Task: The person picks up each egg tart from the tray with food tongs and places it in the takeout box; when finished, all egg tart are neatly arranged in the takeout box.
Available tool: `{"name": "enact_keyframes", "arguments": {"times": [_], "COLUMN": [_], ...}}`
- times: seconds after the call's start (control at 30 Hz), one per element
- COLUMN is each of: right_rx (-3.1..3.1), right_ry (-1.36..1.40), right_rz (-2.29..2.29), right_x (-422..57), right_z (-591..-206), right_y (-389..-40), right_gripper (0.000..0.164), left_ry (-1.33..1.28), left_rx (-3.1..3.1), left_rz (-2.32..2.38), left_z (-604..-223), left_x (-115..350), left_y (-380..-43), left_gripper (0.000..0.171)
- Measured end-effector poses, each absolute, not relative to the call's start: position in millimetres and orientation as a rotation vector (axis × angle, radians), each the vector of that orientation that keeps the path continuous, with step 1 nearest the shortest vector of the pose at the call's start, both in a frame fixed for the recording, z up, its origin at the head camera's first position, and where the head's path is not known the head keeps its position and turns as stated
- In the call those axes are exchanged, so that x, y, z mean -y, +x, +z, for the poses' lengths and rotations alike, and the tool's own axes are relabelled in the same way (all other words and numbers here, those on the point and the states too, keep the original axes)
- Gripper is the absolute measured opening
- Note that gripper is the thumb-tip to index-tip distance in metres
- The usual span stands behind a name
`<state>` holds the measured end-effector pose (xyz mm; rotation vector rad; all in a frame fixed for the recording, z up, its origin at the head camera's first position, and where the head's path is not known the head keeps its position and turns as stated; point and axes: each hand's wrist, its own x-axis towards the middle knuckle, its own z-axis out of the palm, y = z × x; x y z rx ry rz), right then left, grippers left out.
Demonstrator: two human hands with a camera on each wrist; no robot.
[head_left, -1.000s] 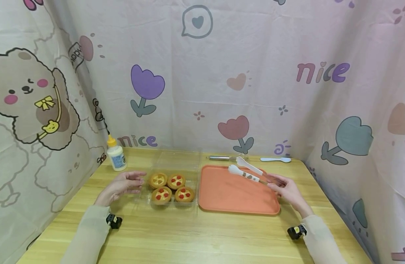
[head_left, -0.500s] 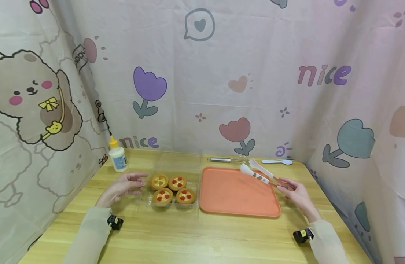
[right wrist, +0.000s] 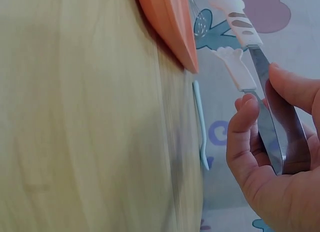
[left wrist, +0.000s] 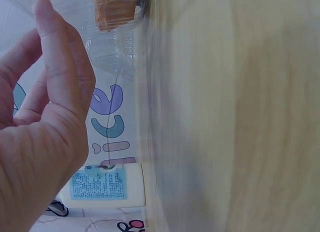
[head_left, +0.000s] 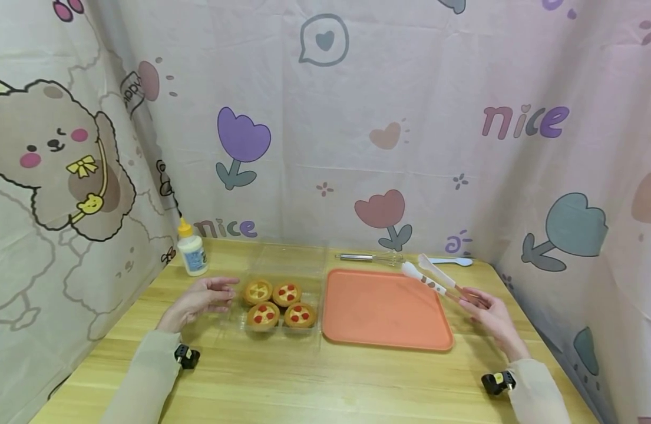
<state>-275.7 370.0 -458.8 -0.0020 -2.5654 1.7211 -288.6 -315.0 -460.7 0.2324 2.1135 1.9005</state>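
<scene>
My right hand grips a pair of tongs between thumb and fingers, above the right edge of an orange tray. The tongs have white paw-shaped tips, and their two arms stand apart with nothing between them, as the right wrist view shows on the metal tongs. My left hand holds nothing; its fingers are relaxed beside the left side of a clear plastic container. Several egg tarts with red or yellow pieces on top sit in that container, whose clear lid lies folded back.
At the back left of the wooden table stands a white bottle with a yellow cap. A whisk lies behind the tray, and a light blue spoon lies at the back right. A patterned curtain encloses the table.
My right hand has moved to the right with the tongs, from over the tray toward its right edge. My left hand stays by the container. The head view has shifted slightly.
</scene>
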Motion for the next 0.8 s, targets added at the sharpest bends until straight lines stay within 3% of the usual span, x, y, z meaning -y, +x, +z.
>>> {"name": "enact_keyframes", "arguments": {"times": [0.8], "right_rx": [2.617], "right_ry": [-0.185], "right_rz": [1.508], "right_x": [-382], "right_z": [-464], "right_y": [-267], "right_gripper": [0.061], "left_ry": [0.224], "left_rx": [-2.077], "left_rz": [1.923], "left_z": [-462], "left_x": [315], "left_y": [-291], "left_gripper": [0.061]}}
